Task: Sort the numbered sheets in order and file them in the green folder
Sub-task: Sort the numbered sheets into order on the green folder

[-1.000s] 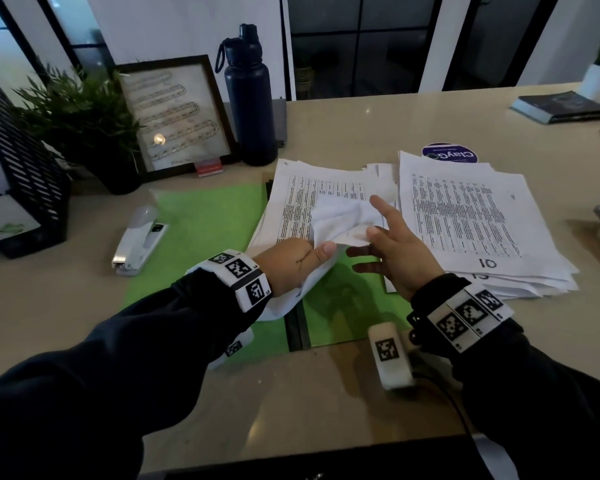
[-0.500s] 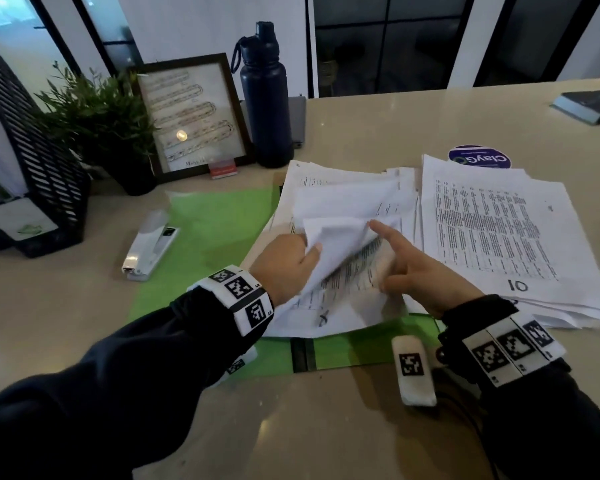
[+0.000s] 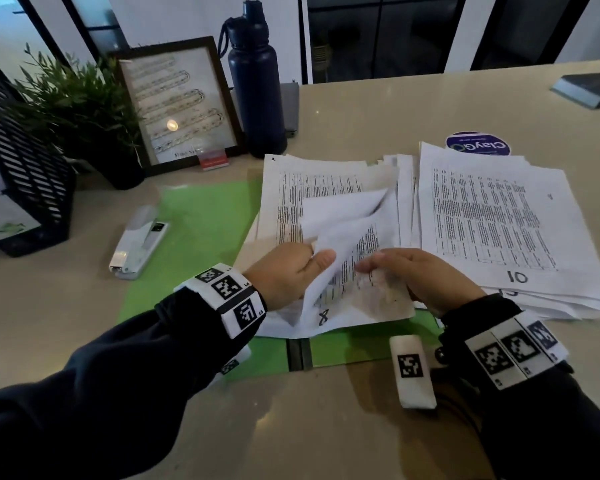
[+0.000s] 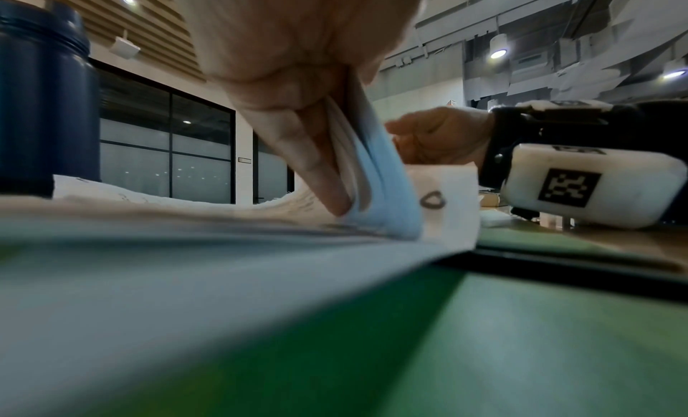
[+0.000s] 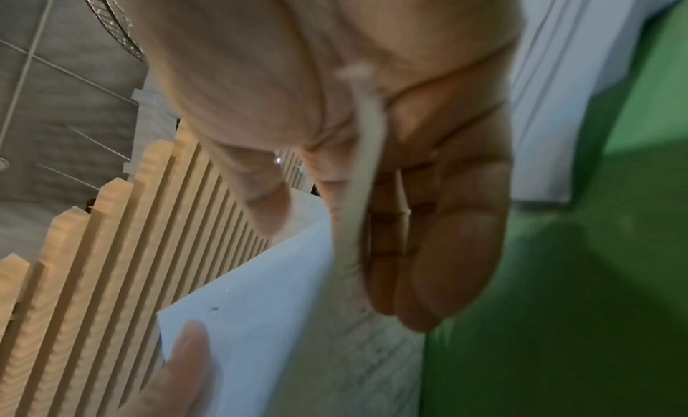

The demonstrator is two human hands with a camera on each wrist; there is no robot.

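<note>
The green folder lies open on the table, with a pile of printed sheets on its right half. My left hand pinches the near ends of a few sheets and holds them curled up off the pile. My right hand pinches the near edge of a sheet just right of that. Under the raised sheets, a sheet marked 8 shows. In the right wrist view a paper edge runs between my thumb and fingers. A second pile, topped by the sheet marked 10, lies to the right.
A white stapler rests on the folder's left edge. Behind stand a dark bottle, a framed picture, a plant and a black rack. A round sticker and a book lie at the far right.
My right hand went from open beside the raised sheets to pinching a sheet's near edge. My left hand kept the sheets curled up, and the mark 8 came into view.
</note>
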